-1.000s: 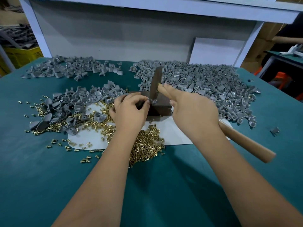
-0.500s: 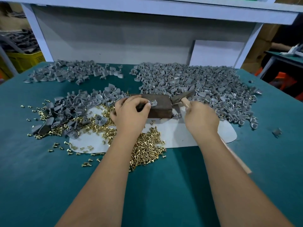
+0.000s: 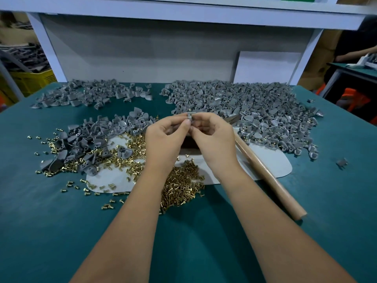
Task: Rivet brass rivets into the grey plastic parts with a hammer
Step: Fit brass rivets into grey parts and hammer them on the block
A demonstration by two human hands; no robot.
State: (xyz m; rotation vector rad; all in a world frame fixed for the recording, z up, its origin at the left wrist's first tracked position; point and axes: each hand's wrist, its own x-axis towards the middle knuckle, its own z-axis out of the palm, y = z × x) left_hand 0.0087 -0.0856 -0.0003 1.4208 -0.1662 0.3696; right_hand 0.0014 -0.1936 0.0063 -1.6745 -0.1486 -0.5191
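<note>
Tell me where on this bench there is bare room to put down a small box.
Free: the green mat near the front edge, left of the left forearm, below the scattered brass rivets; also the front right, beyond the hammer handle. Crowded: the middle and back, under grey part piles and rivets.

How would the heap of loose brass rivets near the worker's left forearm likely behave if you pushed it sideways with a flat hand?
The brass rivets would probably scatter rather than slide together, since they lie loose and unbound. Being short and cylindrical, many would likely roll; strays already dot the green table mat. They look like smooth metal, so probably hard to pinch singly.
</note>
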